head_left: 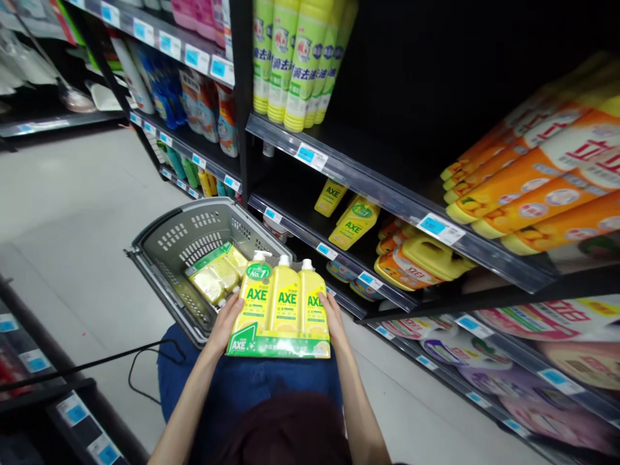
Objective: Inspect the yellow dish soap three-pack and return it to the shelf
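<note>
Between my two hands is a pack of three yellow AXE dish soap bottles [287, 303], joined by a green-and-yellow band along the bottom. My left hand [227, 323] is closed on its left side, and my right hand [334, 318] grips its right side. The pack is tilted toward me above my knees, bottle tops pointing away. Just beyond and to the left stands a grey shopping basket [169, 236]. Inside it lies another yellow bottle pack [217, 271] with a green band, partly hidden by the held one.
Shelves [387, 194] run along the right, with AXE bottles [356, 223] on a middle level and orange-labelled bottles [547, 174] higher up. A low shelf [48, 368] edges the left. Grey floor [72, 213] lies between, and a thin black cord [135, 368] hangs by my left knee.
</note>
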Tool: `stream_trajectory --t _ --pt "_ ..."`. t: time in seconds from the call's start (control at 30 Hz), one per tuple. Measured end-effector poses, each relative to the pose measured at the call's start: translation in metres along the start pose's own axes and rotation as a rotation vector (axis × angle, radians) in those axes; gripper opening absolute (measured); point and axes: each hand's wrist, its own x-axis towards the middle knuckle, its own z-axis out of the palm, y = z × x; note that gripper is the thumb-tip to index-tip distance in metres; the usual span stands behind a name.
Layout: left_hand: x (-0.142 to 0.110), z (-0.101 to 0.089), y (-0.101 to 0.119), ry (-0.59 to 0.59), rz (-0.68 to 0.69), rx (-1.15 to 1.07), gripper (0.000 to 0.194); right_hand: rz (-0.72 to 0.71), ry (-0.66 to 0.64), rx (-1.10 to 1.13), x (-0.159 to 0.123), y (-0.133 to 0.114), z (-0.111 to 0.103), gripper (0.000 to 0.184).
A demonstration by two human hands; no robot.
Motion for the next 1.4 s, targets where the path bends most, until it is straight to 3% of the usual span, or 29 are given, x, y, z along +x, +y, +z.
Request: stream_trajectory --t 0.17,0.27,0.4,0.63,0.87,1.03,1.17,1.4 --pt "-0.004 0.001 -0.001 0.081 0.096 0.087 0.077 0.032 0.031 0.084 -0.006 -0.003 0.005 0.044" --pt "-0.007 -0.001 -0.001 0.067 0.143 0.196 0.071 0.074 0.032 0.095 -0.004 -0.008 0.009 0.048" --pt "-0.009 -0.004 0.002 0.081 0.175 0.324 0.066 0.127 -0.011 0.03 0.008 -0.018 0.014 0.053" --pt "-0.003 -0.003 0.005 0.145 0.19 0.357 0.066 0.066 -0.045 -0.081 0.033 -0.026 0.021 0.053" --pt "0.008 -0.009 -0.001 0.172 0.2 0.333 0.069 0.09 -0.105 -0.161 0.042 -0.049 0.041 0.048" --pt "0.012 -0.016 0.0 0.049 0.266 0.254 0.078 0.161 -0.135 -0.153 0.048 -0.065 0.055 0.047" --pt "0.017 -0.017 0.001 0.05 0.27 0.221 0.086 0.176 -0.194 -0.243 0.07 -0.078 0.058 0.041" --pt "0.025 -0.017 -0.003 0.087 0.259 0.124 0.076 0.07 -0.226 -0.534 0.115 -0.096 0.075 0.04"
